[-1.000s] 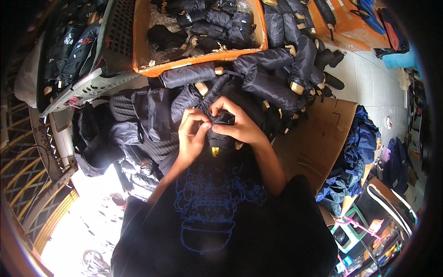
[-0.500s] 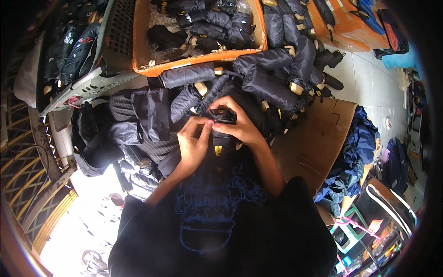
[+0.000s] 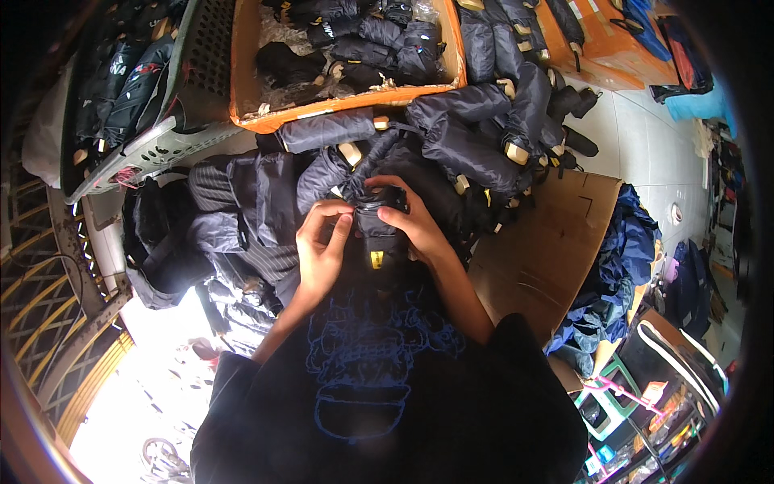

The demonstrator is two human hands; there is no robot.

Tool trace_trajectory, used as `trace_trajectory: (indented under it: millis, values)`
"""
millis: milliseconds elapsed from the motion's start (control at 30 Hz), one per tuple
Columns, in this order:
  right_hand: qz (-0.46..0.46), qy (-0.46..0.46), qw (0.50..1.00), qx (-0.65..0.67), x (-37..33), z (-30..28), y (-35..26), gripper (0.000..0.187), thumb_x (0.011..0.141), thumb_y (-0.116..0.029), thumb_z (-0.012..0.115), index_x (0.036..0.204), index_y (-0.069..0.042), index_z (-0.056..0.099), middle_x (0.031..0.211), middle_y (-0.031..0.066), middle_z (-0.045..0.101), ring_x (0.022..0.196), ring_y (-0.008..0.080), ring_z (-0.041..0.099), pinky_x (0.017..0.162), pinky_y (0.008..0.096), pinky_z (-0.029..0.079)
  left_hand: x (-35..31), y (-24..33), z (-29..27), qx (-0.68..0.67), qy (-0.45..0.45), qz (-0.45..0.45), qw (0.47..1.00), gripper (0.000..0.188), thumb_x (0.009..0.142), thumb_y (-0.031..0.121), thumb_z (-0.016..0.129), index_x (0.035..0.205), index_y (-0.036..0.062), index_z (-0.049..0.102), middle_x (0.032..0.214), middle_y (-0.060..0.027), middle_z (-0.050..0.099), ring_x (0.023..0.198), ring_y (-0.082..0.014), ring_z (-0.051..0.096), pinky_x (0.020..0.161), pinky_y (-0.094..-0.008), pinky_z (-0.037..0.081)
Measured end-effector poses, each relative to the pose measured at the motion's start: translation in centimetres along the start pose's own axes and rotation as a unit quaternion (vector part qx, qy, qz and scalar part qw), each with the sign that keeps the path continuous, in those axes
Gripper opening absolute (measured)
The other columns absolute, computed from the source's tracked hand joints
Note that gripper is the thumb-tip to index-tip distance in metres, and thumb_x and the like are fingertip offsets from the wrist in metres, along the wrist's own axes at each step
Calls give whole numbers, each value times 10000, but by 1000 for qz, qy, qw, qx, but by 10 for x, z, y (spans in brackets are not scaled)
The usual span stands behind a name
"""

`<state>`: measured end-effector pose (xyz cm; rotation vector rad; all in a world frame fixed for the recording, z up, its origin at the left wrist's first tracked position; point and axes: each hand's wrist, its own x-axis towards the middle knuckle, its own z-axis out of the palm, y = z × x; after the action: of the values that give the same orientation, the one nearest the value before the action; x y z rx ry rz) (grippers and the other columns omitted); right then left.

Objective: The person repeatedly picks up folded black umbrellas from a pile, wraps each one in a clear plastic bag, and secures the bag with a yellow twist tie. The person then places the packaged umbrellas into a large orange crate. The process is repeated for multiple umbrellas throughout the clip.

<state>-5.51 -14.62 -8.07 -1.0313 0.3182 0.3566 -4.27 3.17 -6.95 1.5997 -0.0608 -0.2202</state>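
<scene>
In front of my chest, a black folding umbrella (image 3: 379, 223) is bundled up, with a yellow tag (image 3: 376, 259) hanging at its near end. My right hand (image 3: 411, 222) wraps round its right side, thumb pressed on the dark fabric. At the umbrella's left edge, my left hand (image 3: 322, 239) has thumb and index fingertips brought together. Whatever lies between those tips is too small and dark to make out. Beyond both hands lies a heap of black folded umbrellas (image 3: 468, 141), several with pale beige handle ends.
An orange-edged carton (image 3: 347, 103) of umbrellas stands beyond the heap. At the far left is a grey perforated crate (image 3: 141, 149) with more. Striped dark fabric (image 3: 266, 250) lies left of my hands. To the right are a cardboard flap (image 3: 548, 242) and blue cloth (image 3: 617, 266).
My left hand has shifted slightly left, its fingertips parting from my right thumb. More of the umbrella's front and the yellow tag's surround shows now. The right hand keeps its hold.
</scene>
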Motion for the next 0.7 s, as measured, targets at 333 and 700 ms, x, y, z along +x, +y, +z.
trace_trajectory:
  millis: [333, 700]
  values:
    - [48, 6, 998, 41, -1, 3, -8, 518, 792, -79, 758, 1244, -33, 507, 1076, 66, 588, 1003, 130, 567, 854, 275, 480, 10, 11, -23, 114, 32, 91, 989, 97, 870, -31, 625, 963, -12, 642, 955, -112, 608, 826, -180, 614, 740, -293, 504]
    - [-42, -8, 993, -114, 4, 14, 0, 648, 729, -115, 824, 1262, -13, 470, 1115, 66, 566, 1051, 147, 550, 915, 308, 463, 27, 38, -19, 201, -44, 134, 969, 273, 845, 137, 682, 1060, -18, 612, 1069, -138, 621, 959, -249, 592, 800, -351, 468]
